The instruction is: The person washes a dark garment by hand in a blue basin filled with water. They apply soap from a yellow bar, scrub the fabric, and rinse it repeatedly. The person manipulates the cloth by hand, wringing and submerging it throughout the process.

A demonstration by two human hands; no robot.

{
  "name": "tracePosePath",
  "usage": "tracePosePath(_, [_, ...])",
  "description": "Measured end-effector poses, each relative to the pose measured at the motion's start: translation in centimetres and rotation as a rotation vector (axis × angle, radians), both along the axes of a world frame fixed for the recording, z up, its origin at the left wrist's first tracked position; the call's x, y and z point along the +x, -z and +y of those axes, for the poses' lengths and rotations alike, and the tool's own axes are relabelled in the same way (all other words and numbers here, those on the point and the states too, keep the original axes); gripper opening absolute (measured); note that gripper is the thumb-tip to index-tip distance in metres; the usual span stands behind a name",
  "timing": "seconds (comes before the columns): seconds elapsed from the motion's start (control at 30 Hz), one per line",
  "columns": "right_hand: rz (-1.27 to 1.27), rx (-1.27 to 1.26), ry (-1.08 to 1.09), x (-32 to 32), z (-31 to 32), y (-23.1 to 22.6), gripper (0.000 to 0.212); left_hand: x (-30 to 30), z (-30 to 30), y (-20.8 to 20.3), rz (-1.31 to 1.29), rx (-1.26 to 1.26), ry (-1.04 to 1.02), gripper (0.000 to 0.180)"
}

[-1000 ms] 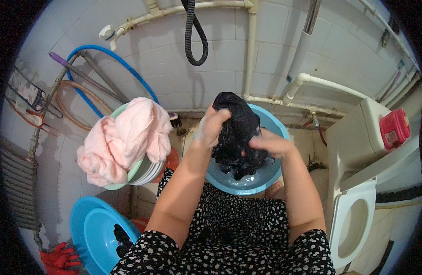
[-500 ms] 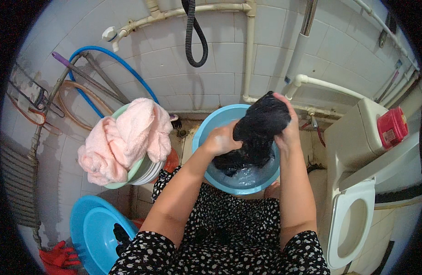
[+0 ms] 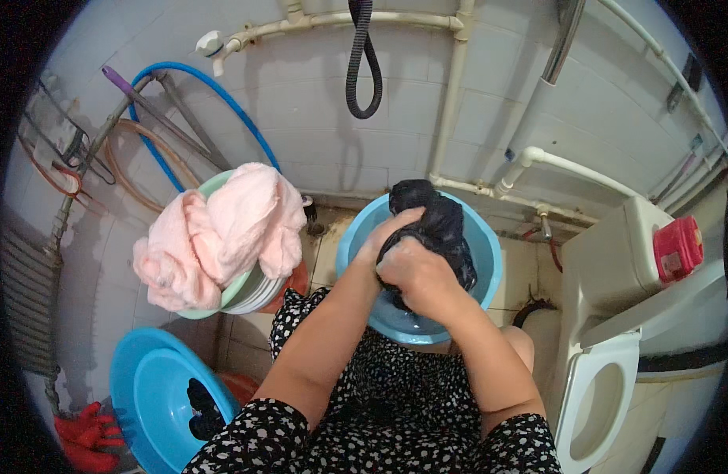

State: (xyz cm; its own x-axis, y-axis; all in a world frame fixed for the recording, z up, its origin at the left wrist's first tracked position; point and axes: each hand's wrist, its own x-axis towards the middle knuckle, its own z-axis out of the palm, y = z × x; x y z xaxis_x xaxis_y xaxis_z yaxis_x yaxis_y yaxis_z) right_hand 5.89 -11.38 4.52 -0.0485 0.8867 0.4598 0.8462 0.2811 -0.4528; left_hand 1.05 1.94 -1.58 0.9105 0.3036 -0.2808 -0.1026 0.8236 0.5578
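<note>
A wet black cloth (image 3: 439, 217), its kind of garment not clear, is bunched over a light blue basin (image 3: 490, 249) with water in it. My left hand (image 3: 386, 237) grips the cloth at its left side, fingers pointing to the far side. Against it, my right hand (image 3: 419, 272) is closed in a fist on the near part of the cloth, and the two hands almost touch. The cloth's lower end hangs into the basin. My right fingers are mostly hidden from view.
Pink fluffy fabric (image 3: 237, 229) is heaped on a green-rimmed bucket to the left. Nearer stands a second blue basin (image 3: 146, 395) with a black piece (image 3: 204, 411) inside. Red gloves (image 3: 87, 434) lie beside it. A toilet (image 3: 597, 403) is at right; pipes (image 3: 356, 22) run along the tiled wall.
My right hand has moved left and nearer, from the cloth's right side to beside my left hand. The cloth, held up and spread before, is now lower and bunched. The view has shifted slightly.
</note>
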Motion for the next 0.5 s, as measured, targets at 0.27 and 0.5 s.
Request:
tracePosePath(0.27, [0.590,0.097,0.563,6.5,1.4,3.1,0.032,1.2,-5.0,-4.9,0.360,-0.026,-0.460,0.023])
tracePosePath(0.5, [1.398,-0.417,0.008,8.5,-2.1,0.8,0.064,-1.8,0.9,-6.6,-0.243,-0.064,-0.102,0.044])
